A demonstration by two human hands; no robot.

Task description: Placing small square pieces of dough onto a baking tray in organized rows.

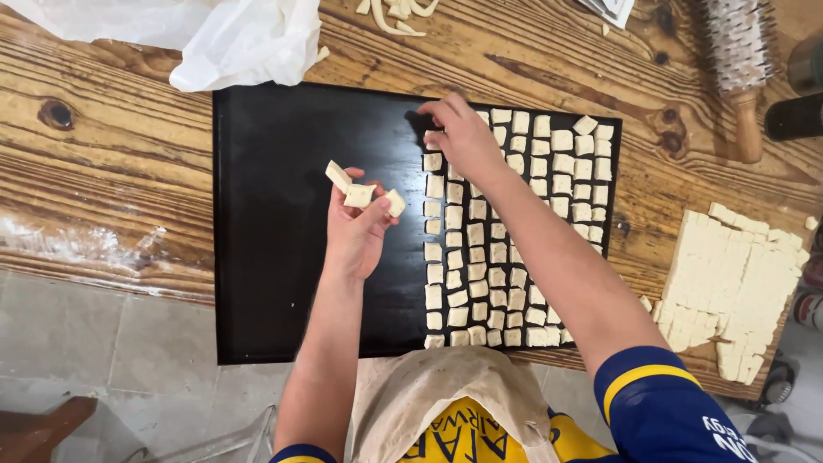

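A black baking tray (283, 214) lies on a wooden table (111, 154). Its right half is covered with rows of small pale dough squares (514, 257). My left hand (356, 227) hovers over the tray's middle and holds a short strip of joined dough squares (360, 193). My right hand (463, 137) reaches to the tray's far edge, fingertips pinched down at the top of the leftmost row; whether a piece is between them is hidden.
A cut sheet of dough squares (729, 283) lies on the table right of the tray. A spiked roller with wooden handle (741, 69) rests at the far right. White paper (231, 39) and dough scraps (394, 13) sit beyond the tray.
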